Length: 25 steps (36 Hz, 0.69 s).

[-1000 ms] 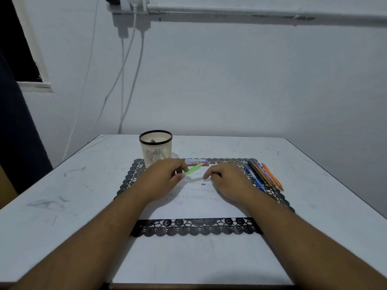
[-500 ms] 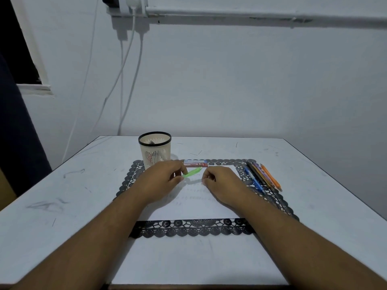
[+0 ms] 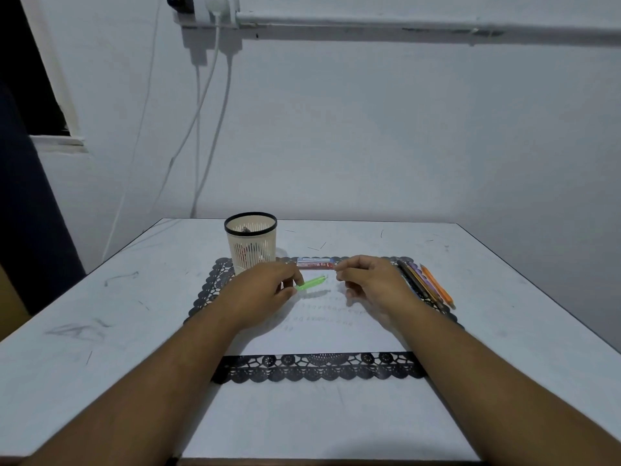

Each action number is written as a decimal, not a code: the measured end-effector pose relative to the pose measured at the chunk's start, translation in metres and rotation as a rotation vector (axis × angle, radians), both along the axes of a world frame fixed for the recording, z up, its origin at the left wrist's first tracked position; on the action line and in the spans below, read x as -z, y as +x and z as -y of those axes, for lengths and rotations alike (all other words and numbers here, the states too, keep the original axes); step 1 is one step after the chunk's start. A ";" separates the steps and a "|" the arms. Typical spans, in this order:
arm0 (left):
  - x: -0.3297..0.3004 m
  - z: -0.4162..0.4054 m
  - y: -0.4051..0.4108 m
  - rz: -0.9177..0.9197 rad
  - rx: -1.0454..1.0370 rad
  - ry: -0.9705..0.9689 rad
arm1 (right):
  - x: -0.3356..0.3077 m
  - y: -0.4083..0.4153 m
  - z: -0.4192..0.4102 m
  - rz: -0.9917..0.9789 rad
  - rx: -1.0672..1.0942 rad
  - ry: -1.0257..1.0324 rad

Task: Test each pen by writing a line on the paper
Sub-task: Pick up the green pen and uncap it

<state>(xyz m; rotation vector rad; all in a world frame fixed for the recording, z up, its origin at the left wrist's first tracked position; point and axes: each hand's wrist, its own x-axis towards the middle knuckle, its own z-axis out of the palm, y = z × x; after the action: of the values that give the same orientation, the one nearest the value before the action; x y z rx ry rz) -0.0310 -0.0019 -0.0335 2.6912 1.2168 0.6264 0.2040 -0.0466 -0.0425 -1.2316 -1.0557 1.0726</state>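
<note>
Left hand [image 3: 265, 290] pinches one end of a green pen [image 3: 311, 283], fingers curled round it; the free end angles up and away toward the right hand and is lifted clear of the sheet, with its shadow below. Right hand [image 3: 369, 280] hovers just beyond that free end, fingers curled. Whether it pinches something small, a cap perhaps, cannot be told.

White table [image 3: 100, 314] carries everything and is scuffed with old pen marks out to the left of the left hand. Black lace-edged placemat [image 3: 319, 368] lies under both forearms, its near border crossing between the elbows. Paper [image 3: 319, 331] sits on the mat, beneath and just nearer than both hands, with several faint rows of writing. Mesh pen cup [image 3: 250, 243] stands just beyond the left hand; what it holds is hard to make out. Row of pens [image 3: 426, 285] lies just outside the right hand, on the mat's far edge. Red-and-blue pen [image 3: 316, 263] lies crosswise just beyond the gap between the hands.

Judgement: green pen seems to be at the uncapping or capping stage.

Risks:
- The grip is at the extreme end, so a pull from the right hand could twist the pen free.
- A dropped pen may roll in among the row, mixing tested with untested.
- A forearm drag could smear fresh lines or shift the sheet.
</note>
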 end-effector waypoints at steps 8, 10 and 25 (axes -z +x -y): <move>0.002 -0.002 0.002 -0.016 -0.003 0.005 | 0.001 -0.002 0.000 -0.081 -0.022 0.004; 0.003 -0.002 0.003 -0.016 -0.004 0.009 | 0.002 -0.003 0.001 -0.100 -0.039 0.012; 0.001 0.003 0.005 0.046 0.041 0.043 | 0.000 -0.007 0.003 -0.103 -0.033 0.057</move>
<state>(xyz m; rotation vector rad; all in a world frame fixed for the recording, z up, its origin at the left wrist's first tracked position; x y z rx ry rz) -0.0257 -0.0048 -0.0340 2.7132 1.1472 0.7133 0.1966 -0.0496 -0.0428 -1.1054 -1.0241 1.1115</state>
